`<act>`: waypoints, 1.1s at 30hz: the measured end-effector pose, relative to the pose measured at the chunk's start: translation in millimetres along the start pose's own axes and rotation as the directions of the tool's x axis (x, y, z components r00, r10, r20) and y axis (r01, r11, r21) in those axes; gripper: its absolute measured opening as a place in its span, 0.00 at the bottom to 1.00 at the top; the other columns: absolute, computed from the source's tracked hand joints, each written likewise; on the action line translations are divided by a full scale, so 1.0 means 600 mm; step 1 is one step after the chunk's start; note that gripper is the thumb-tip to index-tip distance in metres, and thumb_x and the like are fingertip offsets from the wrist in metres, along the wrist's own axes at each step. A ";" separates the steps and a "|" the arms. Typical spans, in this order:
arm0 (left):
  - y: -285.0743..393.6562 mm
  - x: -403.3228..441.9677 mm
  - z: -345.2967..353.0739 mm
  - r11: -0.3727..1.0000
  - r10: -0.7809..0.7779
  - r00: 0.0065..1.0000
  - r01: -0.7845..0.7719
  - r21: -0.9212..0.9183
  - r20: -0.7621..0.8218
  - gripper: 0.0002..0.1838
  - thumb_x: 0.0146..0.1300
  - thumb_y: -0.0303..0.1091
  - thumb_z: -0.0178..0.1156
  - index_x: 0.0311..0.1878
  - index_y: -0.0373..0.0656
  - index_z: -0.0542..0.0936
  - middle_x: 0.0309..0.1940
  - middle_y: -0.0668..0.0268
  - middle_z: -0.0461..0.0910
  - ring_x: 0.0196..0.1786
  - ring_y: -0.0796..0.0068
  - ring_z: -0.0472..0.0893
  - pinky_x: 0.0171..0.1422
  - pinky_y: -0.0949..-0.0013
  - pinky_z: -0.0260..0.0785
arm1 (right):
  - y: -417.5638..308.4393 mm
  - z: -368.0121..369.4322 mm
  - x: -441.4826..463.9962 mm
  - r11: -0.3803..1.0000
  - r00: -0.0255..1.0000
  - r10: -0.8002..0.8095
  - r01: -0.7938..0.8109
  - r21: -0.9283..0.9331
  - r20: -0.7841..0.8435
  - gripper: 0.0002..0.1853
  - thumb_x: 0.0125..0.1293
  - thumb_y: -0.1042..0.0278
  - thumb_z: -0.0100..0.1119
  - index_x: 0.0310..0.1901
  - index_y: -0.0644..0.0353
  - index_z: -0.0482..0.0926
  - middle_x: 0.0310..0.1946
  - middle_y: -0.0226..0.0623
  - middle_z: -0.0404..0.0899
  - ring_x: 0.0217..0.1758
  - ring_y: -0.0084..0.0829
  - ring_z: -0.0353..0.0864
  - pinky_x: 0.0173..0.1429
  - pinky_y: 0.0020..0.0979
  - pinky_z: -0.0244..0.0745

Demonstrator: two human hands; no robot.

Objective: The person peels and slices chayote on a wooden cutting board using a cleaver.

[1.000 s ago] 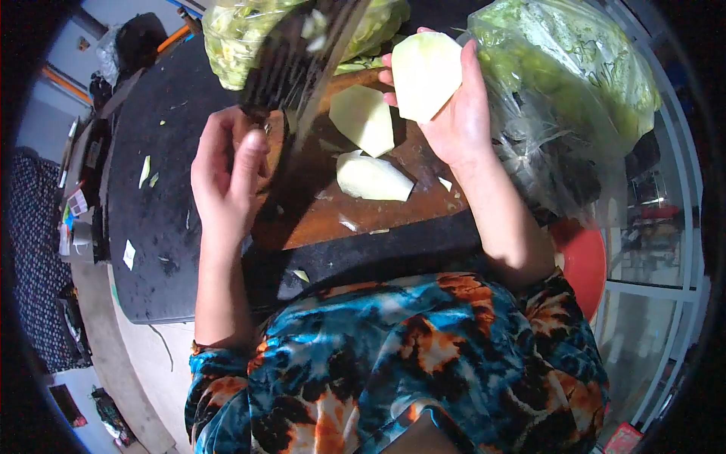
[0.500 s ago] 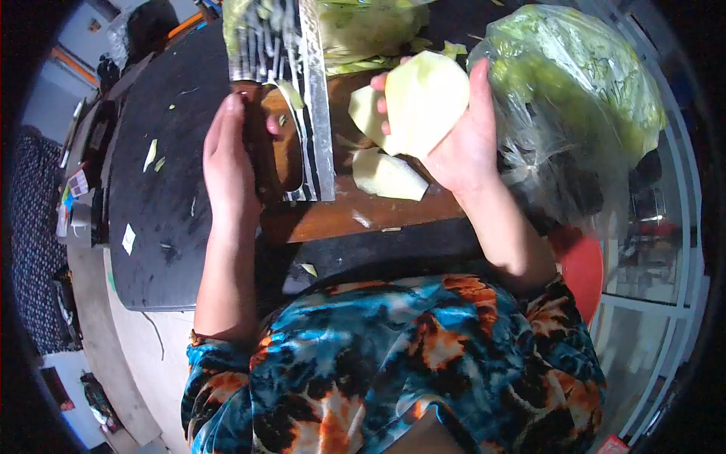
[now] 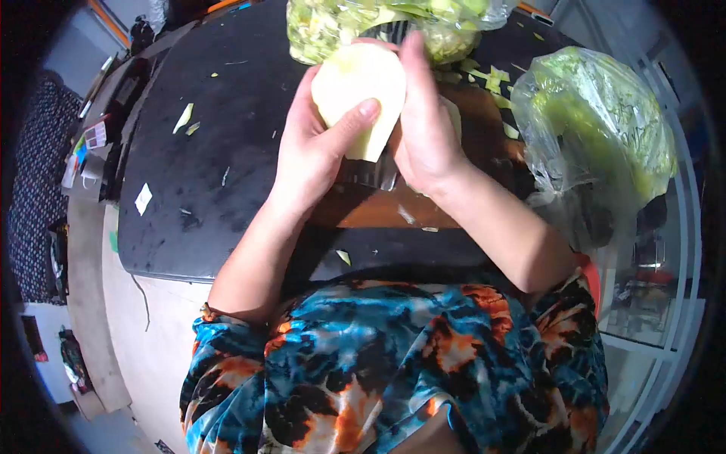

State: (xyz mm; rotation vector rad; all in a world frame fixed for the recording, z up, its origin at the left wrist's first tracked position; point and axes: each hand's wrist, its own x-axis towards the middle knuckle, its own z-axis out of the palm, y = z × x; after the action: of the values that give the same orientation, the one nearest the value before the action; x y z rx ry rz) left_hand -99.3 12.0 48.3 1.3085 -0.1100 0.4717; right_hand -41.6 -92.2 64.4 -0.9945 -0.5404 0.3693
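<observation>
A pale, rounded vegetable slice [image 3: 359,83] is held up over the board, its kind not clear. My left hand [image 3: 318,136] grips it with the thumb flat on its front face. Against its right edge is my right hand [image 3: 427,125], thumb raised, with its other fingers largely hidden behind the slice. Below the hands, a broad-bladed knife [image 3: 367,174] lies on the brown wooden board [image 3: 393,208], mostly covered from sight. Another pale piece [image 3: 454,117] shows partly behind my right hand.
A clear bag of chopped green vegetable [image 3: 325,34] stands at the back. To the right is a knotted clear bag of green produce [image 3: 605,113]. Peel scraps [image 3: 495,79] and a white scrap [image 3: 143,199] lie on the black table [image 3: 227,136]. Something red [image 3: 588,276] stands by my right elbow.
My left hand has let go of the knife, which now lies on the board, and has taken hold of the slice. The slice has moved left with my right hand. The view has shifted.
</observation>
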 end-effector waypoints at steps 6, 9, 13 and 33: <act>0.039 0.001 -0.027 0.985 0.125 0.961 -0.150 -0.085 -0.246 0.19 0.60 0.27 0.58 0.53 0.38 0.66 0.42 0.63 0.76 0.46 0.75 0.77 0.50 0.71 0.72 | 0.060 0.012 -0.052 0.985 0.992 0.121 -0.124 -0.121 -0.032 0.22 0.70 0.54 0.46 0.58 0.59 0.66 0.54 0.32 0.70 0.57 0.24 0.67 0.63 0.29 0.58; 0.043 -0.002 -0.029 0.980 0.099 0.971 -0.133 -0.145 -0.219 0.16 0.62 0.33 0.55 0.51 0.36 0.70 0.39 0.61 0.77 0.39 0.69 0.80 0.44 0.67 0.73 | 0.062 0.039 -0.047 0.991 0.996 0.032 -0.043 -0.128 -0.087 0.19 0.65 0.66 0.52 0.54 0.63 0.65 0.47 0.34 0.70 0.51 0.23 0.68 0.57 0.27 0.62; 0.049 0.002 -0.029 0.933 0.023 0.976 -0.099 -0.347 -0.218 0.25 0.65 0.51 0.49 0.51 0.38 0.71 0.40 0.58 0.77 0.35 0.67 0.79 0.42 0.67 0.71 | 0.076 0.032 -0.033 0.969 0.967 0.195 -0.216 -0.119 -0.166 0.26 0.61 0.69 0.54 0.59 0.64 0.59 0.48 0.35 0.69 0.50 0.25 0.69 0.55 0.27 0.64; 0.000 -0.005 -0.002 0.824 -0.342 0.916 0.186 -0.535 -0.208 0.33 0.61 0.64 0.43 0.52 0.42 0.73 0.40 0.61 0.79 0.39 0.66 0.79 0.43 0.64 0.72 | -0.110 -0.046 -0.125 0.873 0.999 -0.003 -0.017 -0.488 -0.040 0.18 0.69 0.67 0.41 0.57 0.65 0.61 0.26 0.36 0.68 0.19 0.20 0.67 0.24 0.20 0.67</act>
State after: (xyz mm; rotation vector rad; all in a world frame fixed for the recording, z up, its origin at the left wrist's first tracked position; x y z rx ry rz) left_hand -102.0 12.6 46.8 0.7040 0.1935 0.3579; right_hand -83.0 -183.9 90.0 -1.4917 -0.6092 0.2189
